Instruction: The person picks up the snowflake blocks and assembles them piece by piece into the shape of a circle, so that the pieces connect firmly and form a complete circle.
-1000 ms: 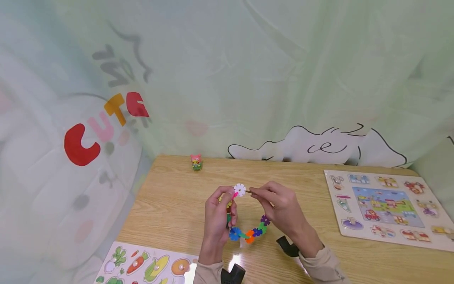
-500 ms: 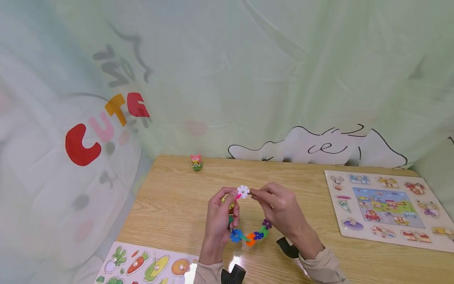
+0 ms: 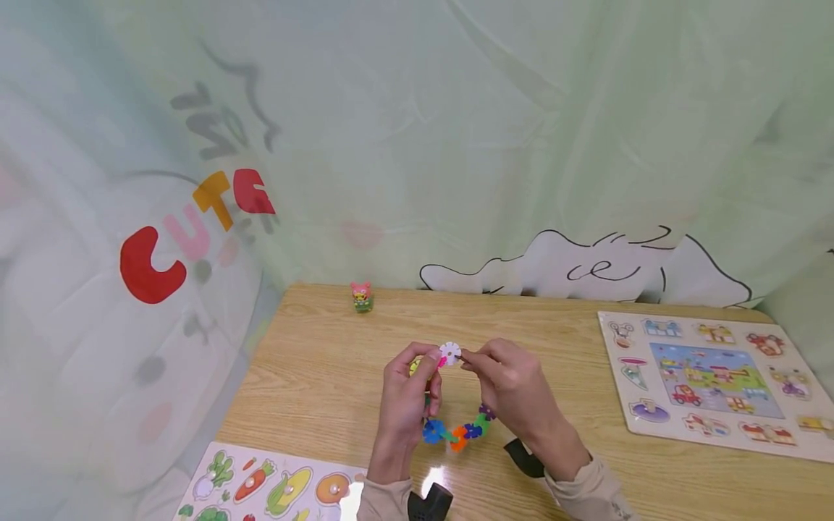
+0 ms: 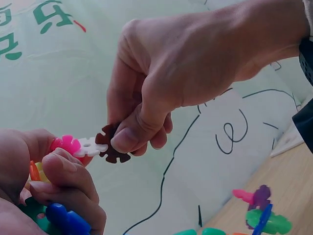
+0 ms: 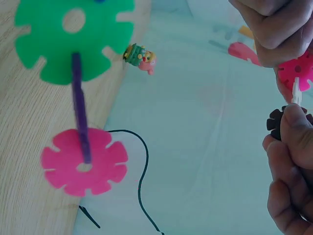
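Observation:
My left hand (image 3: 400, 405) grips one end of a chain of coloured notched plastic discs; a pink disc (image 4: 66, 144) and a white disc (image 3: 450, 353) stick out past its thumb. Between thumb and fingers, my right hand (image 3: 521, 387) pinches a brown disc (image 4: 104, 144), edge against the white one. Their notches appear to meet; how deep they sit is unclear. Below the hands the chain sags through a blue disc (image 3: 433, 431) and an orange disc (image 3: 459, 438) toward the right wrist. Large in the right wrist view are its green disc (image 5: 44, 39) and another pink disc (image 5: 85, 183).
Beyond the hands, a small pink-and-green figurine (image 3: 361, 297) stands near the back edge of the wooden table (image 3: 313, 362). A vehicle puzzle board (image 3: 635, 421) lies on the right, a vegetable puzzle board (image 3: 260, 470) at front left. A printed curtain (image 3: 391, 181) hangs behind.
The left hand has shifted slightly right with the white disc. The gap between the white and brown discs has closed, and the brown disc now meets the white one's edge.

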Demonstrator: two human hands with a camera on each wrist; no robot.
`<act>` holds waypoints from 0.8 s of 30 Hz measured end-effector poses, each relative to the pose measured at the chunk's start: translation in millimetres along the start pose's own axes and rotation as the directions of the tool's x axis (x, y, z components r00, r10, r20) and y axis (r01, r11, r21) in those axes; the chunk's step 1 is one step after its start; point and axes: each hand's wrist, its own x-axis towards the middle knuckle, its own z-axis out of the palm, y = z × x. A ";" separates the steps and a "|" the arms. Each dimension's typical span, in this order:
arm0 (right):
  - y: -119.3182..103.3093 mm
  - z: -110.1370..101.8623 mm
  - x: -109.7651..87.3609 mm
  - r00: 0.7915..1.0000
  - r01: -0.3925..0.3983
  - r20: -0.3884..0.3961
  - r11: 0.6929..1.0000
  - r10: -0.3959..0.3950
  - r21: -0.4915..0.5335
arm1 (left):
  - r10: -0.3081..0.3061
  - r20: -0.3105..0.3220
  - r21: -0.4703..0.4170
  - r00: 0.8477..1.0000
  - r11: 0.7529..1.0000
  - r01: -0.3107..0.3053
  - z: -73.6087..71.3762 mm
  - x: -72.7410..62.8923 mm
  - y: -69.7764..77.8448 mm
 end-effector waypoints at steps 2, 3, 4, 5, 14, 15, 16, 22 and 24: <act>0.5 -0.2 -0.4 1.000 0.000 0.002 1.000 0.000 0.005 | 0.012 0.007 0.009 1.000 1.000 -0.012 0.1 0.0 -0.7; 1.1 -0.1 -0.7 1.000 -0.008 0.006 1.000 0.008 0.015 | 0.017 0.010 0.008 1.000 1.000 -0.017 0.0 -0.1 -0.7; 1.9 -0.1 -1.1 1.000 -0.019 0.010 0.999 0.019 0.033 | 0.016 0.008 0.000 1.000 1.000 -0.016 -0.3 -0.2 -0.9; 3.3 -0.5 -1.5 0.999 -0.039 0.022 0.998 0.038 0.049 | 0.012 0.002 -0.009 1.000 1.000 -0.012 -0.7 -0.2 -1.1; 27.5 -25.9 -9.3 0.878 -0.476 0.135 0.865 0.459 0.160 | -0.049 -0.121 -0.226 0.991 0.974 0.020 1.1 2.9 -4.8; 29.2 -28.2 -11.7 0.839 -0.543 0.146 0.817 0.524 0.193 | -0.042 -0.136 -0.252 0.990 0.968 0.006 1.2 2.9 -4.8; 29.7 -29.7 -14.3 0.795 -0.607 0.163 0.760 0.585 0.233 | -0.033 -0.148 -0.278 0.988 0.961 -0.010 1.4 2.8 -4.6; 9.6 -19.8 -28.7 0.463 -0.817 0.382 0.219 0.800 0.534 | 0.037 -0.180 -0.370 0.983 0.923 -0.102 3.1 0.7 -0.6; -2.6 -12.1 -31.8 0.388 -0.801 0.448 0.054 0.806 0.596 | 0.051 -0.187 -0.384 0.981 0.915 -0.121 4.6 0.0 0.5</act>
